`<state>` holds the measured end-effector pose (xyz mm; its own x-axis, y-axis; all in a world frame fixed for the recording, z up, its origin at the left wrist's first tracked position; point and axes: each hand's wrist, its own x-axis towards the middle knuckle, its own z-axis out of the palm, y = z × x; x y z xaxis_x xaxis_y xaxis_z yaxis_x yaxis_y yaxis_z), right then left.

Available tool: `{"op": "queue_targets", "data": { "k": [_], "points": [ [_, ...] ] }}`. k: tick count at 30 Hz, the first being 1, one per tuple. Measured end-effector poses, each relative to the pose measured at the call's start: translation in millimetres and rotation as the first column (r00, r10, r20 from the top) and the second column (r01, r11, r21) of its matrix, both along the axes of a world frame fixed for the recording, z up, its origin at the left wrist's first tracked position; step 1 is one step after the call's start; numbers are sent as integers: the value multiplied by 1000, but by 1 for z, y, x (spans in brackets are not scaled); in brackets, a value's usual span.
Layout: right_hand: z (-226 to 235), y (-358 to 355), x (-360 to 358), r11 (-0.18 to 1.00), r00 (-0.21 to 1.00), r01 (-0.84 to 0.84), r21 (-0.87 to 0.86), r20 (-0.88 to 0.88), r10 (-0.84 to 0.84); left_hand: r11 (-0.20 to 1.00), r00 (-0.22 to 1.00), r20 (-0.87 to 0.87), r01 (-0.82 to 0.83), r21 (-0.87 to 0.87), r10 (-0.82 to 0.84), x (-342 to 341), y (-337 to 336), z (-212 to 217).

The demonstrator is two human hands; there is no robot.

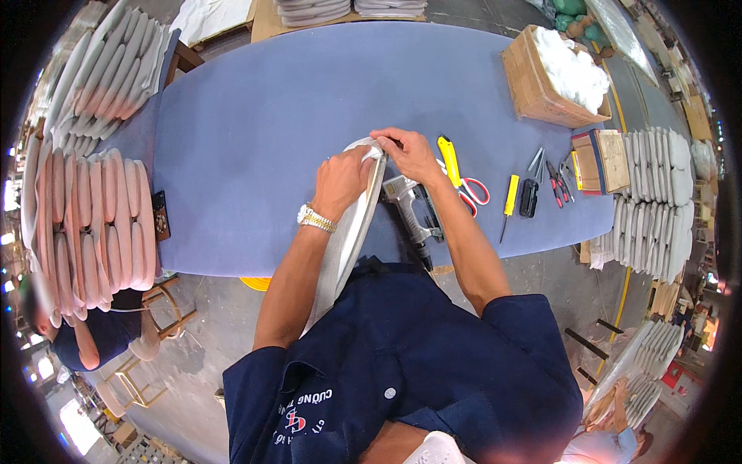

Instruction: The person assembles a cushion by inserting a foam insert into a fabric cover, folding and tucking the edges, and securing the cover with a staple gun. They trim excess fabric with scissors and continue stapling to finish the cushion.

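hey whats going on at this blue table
A person in a dark blue shirt stands at a blue padded table, holding a flat grey upholstered panel on edge. The left hand and right hand both grip the fabric at its top end. A staple gun lies beside the panel, with red-handled scissors and a yellow utility knife further right. Stacks of similar panels sit at the left.

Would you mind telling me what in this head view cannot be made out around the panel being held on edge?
- Far face of the grey panel: it stands edge-on.
- Fingertips of the left hand and right hand: curled over the panel's top edge.
- Staple gun: partly behind the right forearm.
- Small tools: too small to identify.
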<state>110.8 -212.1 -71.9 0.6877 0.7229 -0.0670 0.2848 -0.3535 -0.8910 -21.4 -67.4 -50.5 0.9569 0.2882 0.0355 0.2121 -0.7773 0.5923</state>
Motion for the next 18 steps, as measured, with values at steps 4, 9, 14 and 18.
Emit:
{"op": "queue_targets", "data": {
  "k": [4, 9, 14, 18],
  "points": [
    [-1, -5, 13, 997, 998, -67, -45, 5, 68, 1000, 999, -52, -14, 3, 14, 14, -5, -2],
    [15, -10, 36, 937, 946, -284, -205, 102, 309, 1000, 1000, 9, -8, -26, 8, 22, -7, -10],
    [17, -5, 50, 870, 878, -381, -315, 173, 447, 999, 1000, -9, -29, -43, 29, 25, -11, -15],
    [26, 2, 52, 845, 865, -383, -372, 177, 470, 998, 998, 24, -54, -29, 55, 26, -12, -23]
  ]
}}
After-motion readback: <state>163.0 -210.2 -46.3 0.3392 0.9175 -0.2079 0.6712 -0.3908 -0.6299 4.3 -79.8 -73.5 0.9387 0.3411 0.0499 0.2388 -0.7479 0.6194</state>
